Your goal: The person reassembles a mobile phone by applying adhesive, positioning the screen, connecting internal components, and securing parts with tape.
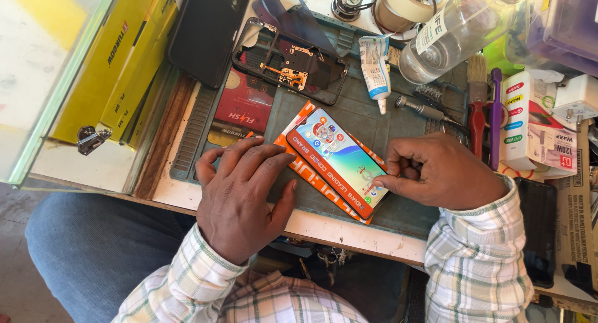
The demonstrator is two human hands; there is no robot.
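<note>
A flat orange and white package (336,158) with a picture of a phone screen lies tilted on the grey-green work mat (361,111). My left hand (240,189) rests flat on the mat, fingertips pressing the package's left edge. My right hand (436,170) has its fingers curled, thumb and forefinger pinching at the package's lower right corner. Beyond it lies an opened phone body (289,61) with its inner parts showing.
A black phone (208,30) lies face down at the back left beside yellow boxes (128,61). A small glue tube (375,64), clear bottle (455,30), tape roll (405,5), screwdriver (427,109), brushes (478,99) and a white box (529,120) crowd the back and right.
</note>
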